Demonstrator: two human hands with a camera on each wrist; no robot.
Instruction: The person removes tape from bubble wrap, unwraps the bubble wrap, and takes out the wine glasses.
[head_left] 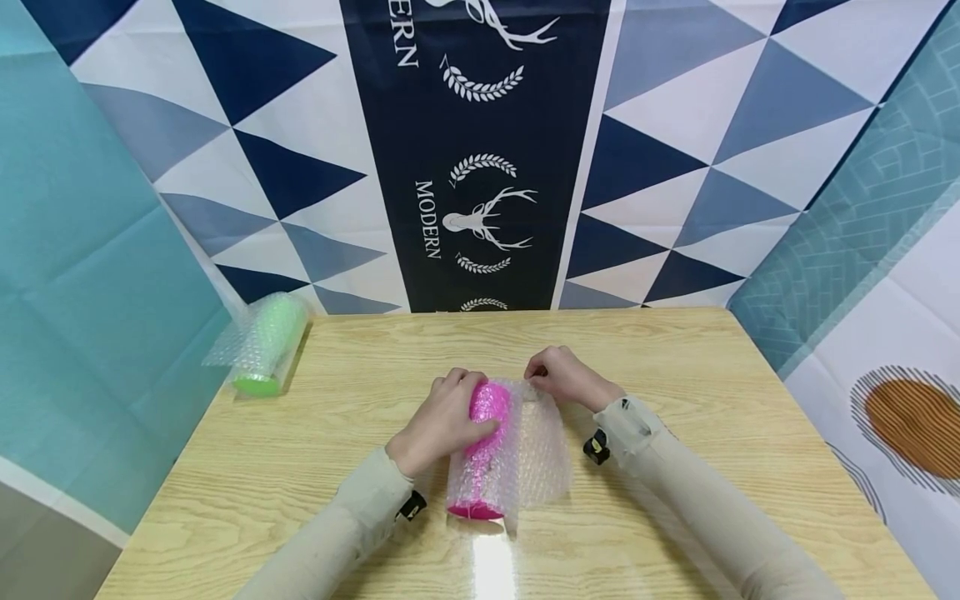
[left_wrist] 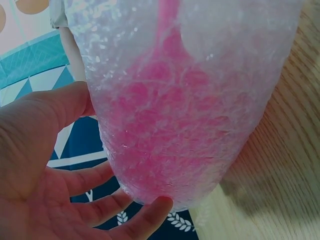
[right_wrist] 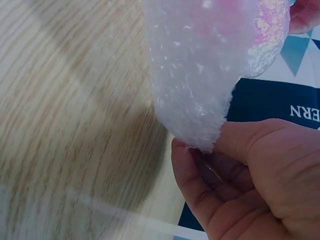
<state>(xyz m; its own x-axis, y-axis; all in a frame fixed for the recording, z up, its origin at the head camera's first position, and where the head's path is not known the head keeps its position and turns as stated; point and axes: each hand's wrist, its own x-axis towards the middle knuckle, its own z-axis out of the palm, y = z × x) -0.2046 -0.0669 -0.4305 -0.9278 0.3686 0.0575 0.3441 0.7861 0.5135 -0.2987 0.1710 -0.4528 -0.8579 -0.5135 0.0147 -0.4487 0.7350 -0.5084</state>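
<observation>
A pink goblet (head_left: 490,406) lies on its side on the table, wrapped in clear bubble wrap, its round foot toward me. My left hand (head_left: 447,418) grips the wrapped bowl from the left, thumb on top and fingers around the far end. In the left wrist view the pink bowl and stem (left_wrist: 170,30) show through the film. A loose flap of bubble wrap (head_left: 542,450) extends to the right of the goblet. At the flap's far corner, my right hand (head_left: 564,375) pinches the edge between thumb and fingers. The right wrist view shows this pinched bubble wrap (right_wrist: 195,100) close up.
Another bubble-wrapped item, green with a round green base (head_left: 257,386), lies at the table's far left corner. Patterned cloth (head_left: 480,167) hangs behind the wooden table (head_left: 675,367); more cloth hangs on both sides.
</observation>
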